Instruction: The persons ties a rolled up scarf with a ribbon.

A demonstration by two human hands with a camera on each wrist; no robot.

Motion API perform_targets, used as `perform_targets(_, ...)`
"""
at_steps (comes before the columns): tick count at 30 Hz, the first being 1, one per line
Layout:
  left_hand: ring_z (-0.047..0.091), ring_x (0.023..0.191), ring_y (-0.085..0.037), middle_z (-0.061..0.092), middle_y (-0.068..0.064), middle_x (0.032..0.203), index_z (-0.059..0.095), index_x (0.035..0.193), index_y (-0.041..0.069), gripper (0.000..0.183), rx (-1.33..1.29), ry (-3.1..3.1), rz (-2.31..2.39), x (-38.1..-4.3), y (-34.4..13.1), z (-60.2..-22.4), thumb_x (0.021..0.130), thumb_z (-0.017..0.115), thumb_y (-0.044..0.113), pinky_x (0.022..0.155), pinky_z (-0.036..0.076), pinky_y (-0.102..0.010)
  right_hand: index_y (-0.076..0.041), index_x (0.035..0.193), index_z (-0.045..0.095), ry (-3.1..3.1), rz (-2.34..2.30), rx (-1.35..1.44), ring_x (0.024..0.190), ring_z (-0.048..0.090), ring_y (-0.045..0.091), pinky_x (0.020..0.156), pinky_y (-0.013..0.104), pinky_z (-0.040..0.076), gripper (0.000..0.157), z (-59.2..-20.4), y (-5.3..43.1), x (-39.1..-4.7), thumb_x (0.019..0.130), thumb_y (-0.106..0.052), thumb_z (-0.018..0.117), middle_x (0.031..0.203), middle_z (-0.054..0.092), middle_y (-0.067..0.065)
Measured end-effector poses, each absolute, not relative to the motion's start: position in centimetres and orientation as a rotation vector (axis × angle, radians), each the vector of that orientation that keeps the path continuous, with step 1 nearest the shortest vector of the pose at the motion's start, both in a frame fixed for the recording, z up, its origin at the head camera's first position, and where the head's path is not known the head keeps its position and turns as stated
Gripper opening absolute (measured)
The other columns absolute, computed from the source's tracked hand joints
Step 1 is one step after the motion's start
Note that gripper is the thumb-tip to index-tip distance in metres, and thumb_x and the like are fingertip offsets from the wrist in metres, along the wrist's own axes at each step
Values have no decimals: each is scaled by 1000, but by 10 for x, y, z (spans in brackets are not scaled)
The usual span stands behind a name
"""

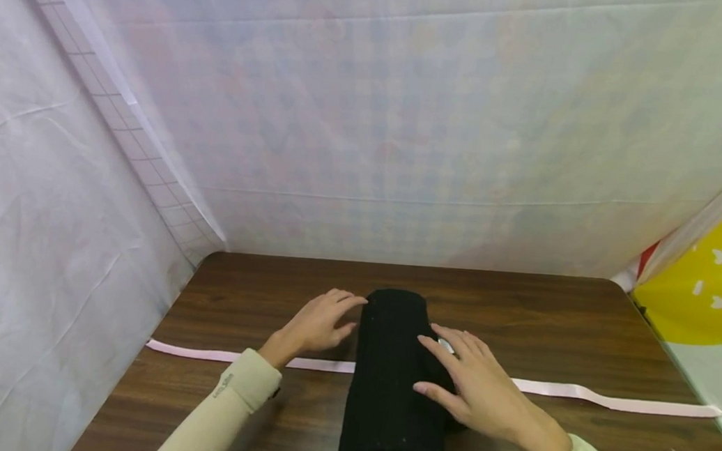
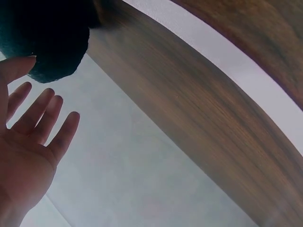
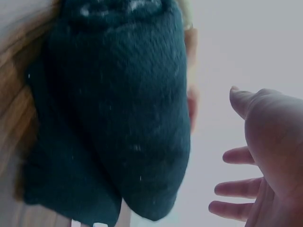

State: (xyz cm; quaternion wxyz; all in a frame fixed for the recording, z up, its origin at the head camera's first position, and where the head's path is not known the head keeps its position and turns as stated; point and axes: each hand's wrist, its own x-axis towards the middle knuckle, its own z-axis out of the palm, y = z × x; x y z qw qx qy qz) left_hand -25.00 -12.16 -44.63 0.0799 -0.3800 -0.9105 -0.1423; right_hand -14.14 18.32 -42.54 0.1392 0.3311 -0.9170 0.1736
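Note:
A black rolled-up cloth [image 1: 387, 388] lies lengthwise on the table, across a pale pink ribbon [image 1: 320, 365]. Along its left side is my left hand [image 1: 319, 322], fingers extended towards the far end; contact is unclear. In the left wrist view, the left hand [image 2: 35, 137] shows a bare palm below the dark roll [image 2: 52, 42]. My right hand [image 1: 482, 388] hovers at the roll's right side, fingers spread and holding nothing. The right wrist view shows the right hand [image 3: 270, 146] apart from the roll [image 3: 123, 104], whose loose flap [image 3: 71, 165] lies beside it.
The ribbon's right part [image 1: 644, 406] runs to the right edge of the brown wooden table [image 1: 519, 306]. A pale sheet [image 1: 404, 152] hangs behind the table, another white sheet [image 1: 40, 231] on the left. A yellow printed shape [image 1: 702, 291] shows at the right.

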Motion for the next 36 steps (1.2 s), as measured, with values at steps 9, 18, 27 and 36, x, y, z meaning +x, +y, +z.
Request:
perform_targets(9, 58, 119, -28, 61, -11, 130, 56, 136, 9, 43, -1106, -2819, -560, -246, -130, -445, 95, 66, 18, 95, 50, -45, -11, 137, 56, -2642, 626, 860, 123, 52, 35, 95, 62, 42, 55, -429, 205, -157, 92, -40, 69, 137, 54, 13)
perform_targets(18, 64, 110, -29, 67, -14, 120, 61, 126, 2, 34, -1111, -2845, -853, -245, -139, -443, 94, 67, 11, 93, 52, -45, -8, 134, 57, -2730, 817, 792, 121, 54, 38, 94, 60, 46, 47, -435, 229, -174, 96, -33, 66, 131, 58, 13)
perform_targets(27, 66, 103, -29, 68, -18, 112, 61, 124, 0, 31, -1105, -2844, -1053, -246, -146, -447, 95, 65, 10, 91, 52, -48, -7, 127, 61, -2786, 932, 775, 114, 61, 34, 89, 54, 51, 39, -441, 248, -189, 97, -30, 65, 126, 64, 13)
perform_targets(36, 66, 100, -23, 70, -6, 105, 63, 122, 2, 31, -1031, -2941, -1168, -244, -160, -451, 96, 65, 19, 87, 53, -44, -4, 117, 66, -2931, 1086, 748, 97, 65, 20, 77, 33, 54, 33, -450, 265, -203, 96, -29, 66, 109, 70, 8)
